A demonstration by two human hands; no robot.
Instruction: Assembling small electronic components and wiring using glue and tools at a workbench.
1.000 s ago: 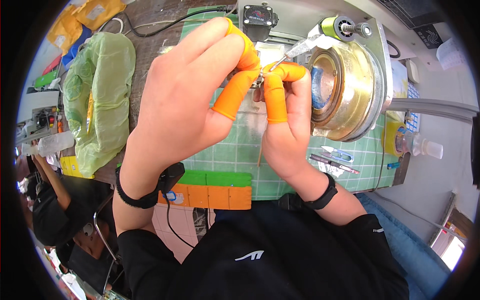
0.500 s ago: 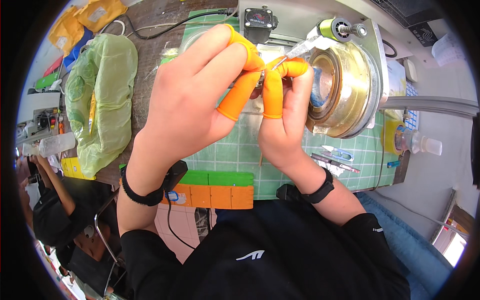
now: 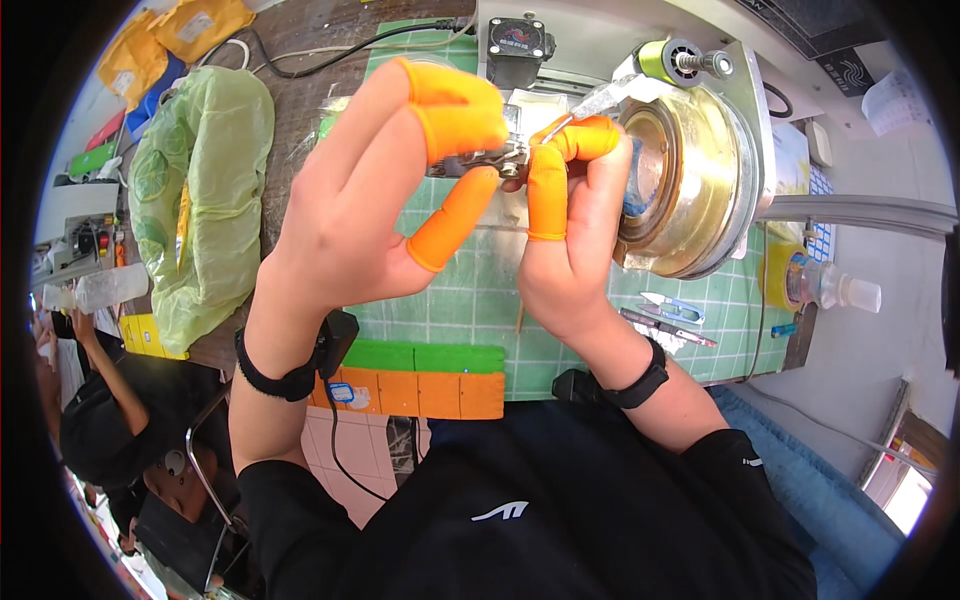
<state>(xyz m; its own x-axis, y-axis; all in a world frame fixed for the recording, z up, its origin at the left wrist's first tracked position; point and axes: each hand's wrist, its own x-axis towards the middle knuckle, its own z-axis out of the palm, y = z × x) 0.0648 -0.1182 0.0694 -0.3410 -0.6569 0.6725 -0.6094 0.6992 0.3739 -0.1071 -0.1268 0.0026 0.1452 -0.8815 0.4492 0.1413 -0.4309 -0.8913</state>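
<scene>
My left hand (image 3: 355, 205) is raised over the bench, with orange finger cots on its thumb and two fingers. Thumb and fingers stand apart, and I see nothing between them. Behind the fingertips is a small metal mechanism (image 3: 508, 158), partly covered by the hand. To the right, my right hand (image 3: 570, 235), also in orange cots, pinches a thin silvery metal tool (image 3: 557, 130); most of it is hidden by the fingers. Right beside this hand is a large brass-coloured wheel (image 3: 690, 185) on a machine.
A green gridded cutting mat (image 3: 450, 300) covers the bench. Small blue-handled snips (image 3: 672, 308) lie at the right. An orange and green block (image 3: 430, 390) sits at the front edge. To the left is a pale green bag-covered basket (image 3: 225, 130); beyond it a person (image 3: 105, 420) is working.
My left hand has drawn back to the left from the right fingertips, and its pinch has opened. The right hand stays almost in place, still pinching the thin tool.
</scene>
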